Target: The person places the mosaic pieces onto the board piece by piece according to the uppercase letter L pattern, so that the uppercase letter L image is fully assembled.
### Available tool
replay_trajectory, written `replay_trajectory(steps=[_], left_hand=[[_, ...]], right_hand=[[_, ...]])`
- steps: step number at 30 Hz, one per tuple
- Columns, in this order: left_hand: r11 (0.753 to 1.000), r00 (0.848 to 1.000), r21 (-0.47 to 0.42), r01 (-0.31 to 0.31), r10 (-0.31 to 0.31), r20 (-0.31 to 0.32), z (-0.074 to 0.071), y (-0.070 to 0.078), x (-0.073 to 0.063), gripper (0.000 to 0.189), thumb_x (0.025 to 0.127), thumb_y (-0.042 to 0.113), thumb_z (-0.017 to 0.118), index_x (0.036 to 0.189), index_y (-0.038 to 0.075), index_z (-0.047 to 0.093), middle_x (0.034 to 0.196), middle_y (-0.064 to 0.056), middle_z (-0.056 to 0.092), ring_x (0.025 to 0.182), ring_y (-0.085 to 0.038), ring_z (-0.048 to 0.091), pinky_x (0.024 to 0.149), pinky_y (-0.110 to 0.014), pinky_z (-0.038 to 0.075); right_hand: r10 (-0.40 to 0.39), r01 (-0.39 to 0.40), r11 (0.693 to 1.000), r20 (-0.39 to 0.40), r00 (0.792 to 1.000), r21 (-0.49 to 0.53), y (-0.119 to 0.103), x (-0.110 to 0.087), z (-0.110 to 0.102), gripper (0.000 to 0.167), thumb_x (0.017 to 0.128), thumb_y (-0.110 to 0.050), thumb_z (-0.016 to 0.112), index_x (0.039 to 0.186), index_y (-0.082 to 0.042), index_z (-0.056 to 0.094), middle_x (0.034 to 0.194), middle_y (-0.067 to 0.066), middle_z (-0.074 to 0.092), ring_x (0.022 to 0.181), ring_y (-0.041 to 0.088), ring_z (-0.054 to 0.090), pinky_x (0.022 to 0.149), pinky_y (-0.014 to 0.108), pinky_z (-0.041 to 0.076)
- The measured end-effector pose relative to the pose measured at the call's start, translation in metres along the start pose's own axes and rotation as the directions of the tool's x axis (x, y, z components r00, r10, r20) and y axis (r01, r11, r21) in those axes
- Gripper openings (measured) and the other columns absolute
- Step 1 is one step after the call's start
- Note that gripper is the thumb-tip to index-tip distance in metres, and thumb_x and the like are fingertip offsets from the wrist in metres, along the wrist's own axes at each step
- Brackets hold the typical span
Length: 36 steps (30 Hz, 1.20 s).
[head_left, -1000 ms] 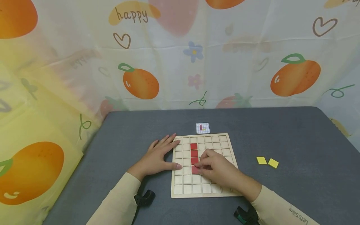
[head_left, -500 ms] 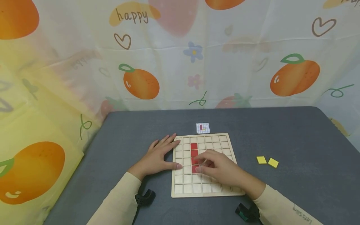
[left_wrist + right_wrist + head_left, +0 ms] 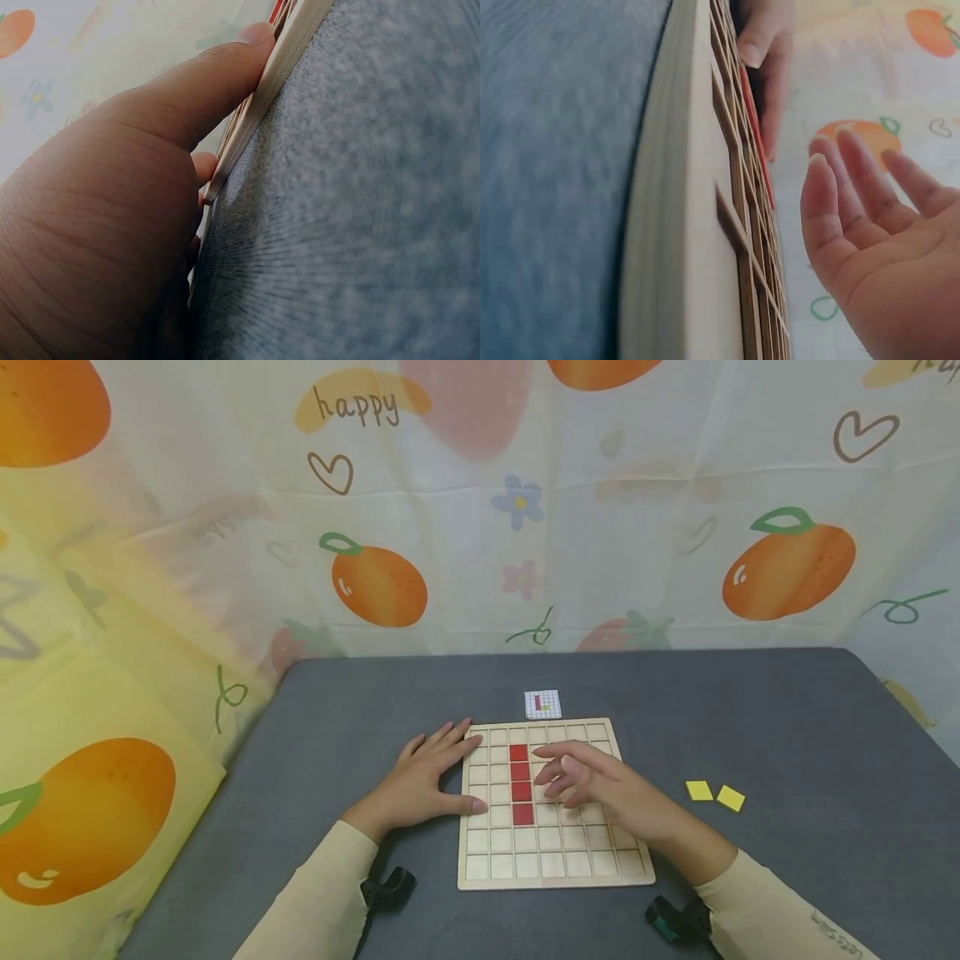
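A pale wooden grid board (image 3: 555, 883) lies flat on the grey table, with several red square tiles (image 3: 521, 791) set in one column of its cells. My left hand (image 3: 420, 777) rests on the board's left edge, fingers spread and thumb on the rim; the left wrist view shows the thumb (image 3: 210, 86) over the wooden side. My right hand (image 3: 600, 781) hovers above the board, right of the red column. In the right wrist view its fingers are loosely bent, hold nothing and stay apart from the board.
Two yellow square tiles (image 3: 699, 791) lie on the table (image 3: 787, 718) to the right of the board. Behind the board lies a small printed grid card (image 3: 543, 704) with a coloured pattern. A fruit-print cloth (image 3: 465, 568) hangs behind the table.
My right hand has let go of the lowest red tile, lifted and moved right, uncovering the red column. The left hand has stayed in place on the board.
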<state>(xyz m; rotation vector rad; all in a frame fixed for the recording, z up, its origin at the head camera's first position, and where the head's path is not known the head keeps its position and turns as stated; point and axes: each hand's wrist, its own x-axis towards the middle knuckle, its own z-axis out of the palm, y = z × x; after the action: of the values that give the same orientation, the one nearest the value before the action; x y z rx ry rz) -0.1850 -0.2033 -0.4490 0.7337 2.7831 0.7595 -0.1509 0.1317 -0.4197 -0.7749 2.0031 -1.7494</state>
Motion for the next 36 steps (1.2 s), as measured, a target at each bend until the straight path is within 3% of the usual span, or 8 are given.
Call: replay_trajectory(steps=[9, 17, 24, 36], left_hand=[[1.000, 1.000, -0.009, -0.013, 0.013, -0.002, 0.000, -0.001, -0.001, 0.106, 0.088, 0.073, 0.080, 0.172, 0.023, 0.039, 0.180, 0.004, 0.017, 0.166, -0.025, 0.008, 0.126, -0.064, 0.001], [1.000, 1.000, -0.013, -0.011, 0.011, -0.005, 0.001, -0.002, -0.001, 0.105, 0.088, 0.072, 0.080, 0.172, 0.023, 0.039, 0.180, 0.005, 0.018, 0.166, -0.024, 0.008, 0.126, -0.064, 0.001], [1.000, 1.000, -0.018, -0.010, 0.009, -0.005, 0.001, -0.002, 0.000, 0.105, 0.088, 0.072, 0.080, 0.171, 0.022, 0.041, 0.180, 0.004, 0.020, 0.166, -0.026, 0.010, 0.126, -0.066, 0.002], [1.000, 1.000, -0.006, 0.002, -0.002, 0.001, 0.000, 0.000, 0.000, 0.106, 0.087, 0.073, 0.080, 0.172, 0.023, 0.040, 0.180, 0.005, 0.018, 0.166, -0.024, 0.009, 0.126, -0.064, 0.001]], right_hand=[[-0.071, 0.072, 0.997, -0.019, 0.997, 0.029, 0.003, -0.016, -0.020, 0.057, 0.121, -0.036, 0.030, 0.159, 0.003, 0.047, 0.137, 0.025, 0.062, 0.123, 0.049, 0.063, 0.100, 0.044, 0.057], [-0.108, 0.109, 0.994, -0.064, 0.992, 0.000, 0.007, -0.034, -0.046, 0.054, 0.122, -0.030, 0.027, 0.159, 0.004, 0.046, 0.138, 0.029, 0.059, 0.123, 0.039, 0.065, 0.100, 0.038, 0.056], [-0.139, 0.141, 0.990, -0.093, 0.986, 0.007, 0.007, -0.050, -0.068, 0.051, 0.122, -0.026, 0.023, 0.159, -0.005, 0.051, 0.138, 0.028, 0.060, 0.123, 0.036, 0.064, 0.100, 0.037, 0.054], [-0.135, 0.124, 0.990, -0.195, 0.971, -0.068, 0.018, -0.081, -0.113, 0.047, 0.121, -0.016, 0.026, 0.161, -0.007, 0.049, 0.138, 0.020, 0.062, 0.124, 0.027, 0.065, 0.099, 0.031, 0.054]])
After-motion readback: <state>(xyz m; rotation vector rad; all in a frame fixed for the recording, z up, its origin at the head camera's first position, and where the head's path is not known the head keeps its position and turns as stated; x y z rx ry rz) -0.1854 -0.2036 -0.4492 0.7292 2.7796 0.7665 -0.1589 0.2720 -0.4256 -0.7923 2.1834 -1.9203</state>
